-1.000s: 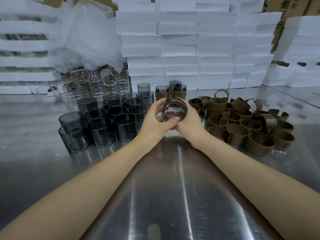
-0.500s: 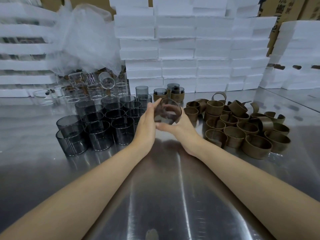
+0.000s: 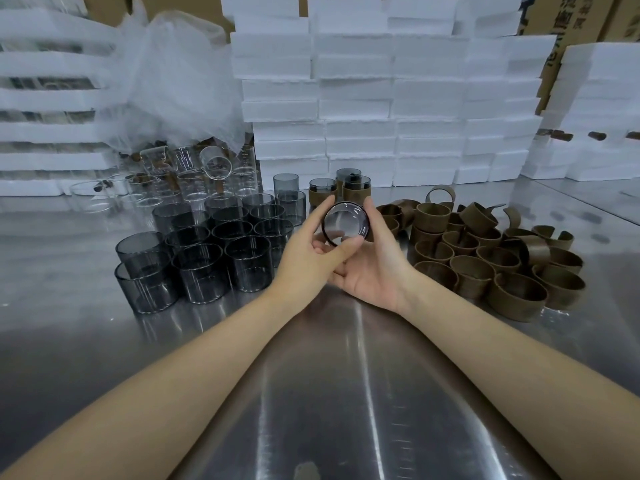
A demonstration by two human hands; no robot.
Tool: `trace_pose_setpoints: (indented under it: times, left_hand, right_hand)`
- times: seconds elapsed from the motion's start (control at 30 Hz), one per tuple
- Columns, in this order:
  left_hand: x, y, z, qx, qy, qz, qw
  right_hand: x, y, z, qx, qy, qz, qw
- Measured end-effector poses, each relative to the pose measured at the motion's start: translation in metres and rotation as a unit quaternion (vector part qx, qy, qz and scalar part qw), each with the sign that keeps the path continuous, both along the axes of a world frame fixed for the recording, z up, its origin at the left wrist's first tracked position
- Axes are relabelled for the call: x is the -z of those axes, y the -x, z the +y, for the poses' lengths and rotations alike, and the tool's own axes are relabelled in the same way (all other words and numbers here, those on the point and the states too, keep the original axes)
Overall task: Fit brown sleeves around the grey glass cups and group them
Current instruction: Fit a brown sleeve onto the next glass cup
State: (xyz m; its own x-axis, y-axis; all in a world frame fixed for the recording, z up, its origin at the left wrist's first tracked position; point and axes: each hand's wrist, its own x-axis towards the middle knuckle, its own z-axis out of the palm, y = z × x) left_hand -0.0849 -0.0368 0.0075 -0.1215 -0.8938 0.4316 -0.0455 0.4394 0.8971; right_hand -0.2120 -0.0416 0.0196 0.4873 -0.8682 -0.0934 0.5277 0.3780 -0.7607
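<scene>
Both hands hold one grey glass cup (image 3: 346, 223) up above the shiny table (image 3: 329, 393), tipped so a round end faces us: the left hand (image 3: 308, 258) curls its thumb and fingers round one side, and the right hand (image 3: 377, 268) curls round the other. To the left stand more grey cups (image 3: 204, 261), close together and see-through, and to the right lies a pile of brown sleeves (image 3: 485, 251). Just behind the hands stand a few cups with sleeves on (image 3: 346, 188).
</scene>
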Motion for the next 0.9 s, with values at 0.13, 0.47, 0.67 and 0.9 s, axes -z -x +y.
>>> trace_pose_setpoints:
  times: [0.13, 0.47, 0.67, 0.9]
  left_hand:
    - [-0.0017, 0.0010, -0.0022, -0.018, 0.006, 0.012, 1.000]
    - [-0.0052, -0.0028, -0.0039, -0.048, 0.013, 0.071, 0.996]
    - [-0.0051, -0.0033, 0.0003, -0.013, -0.008, 0.020, 1.000]
    - [-0.0072, -0.0045, 0.0001, -0.072, 0.021, -0.002, 0.997]
  right_hand:
    - [0.0000, -0.0002, 0.0009, -0.008, -0.016, -0.011, 1.000]
    - [0.0016, -0.0043, 0.0020, 0.005, -0.027, -0.009, 1.000]
    - [-0.0001, -0.0039, 0.0005, 0.012, -0.016, -0.002, 1.000]
    - [0.0006, -0.0052, -0.0001, -0.016, 0.004, 0.023, 1.000]
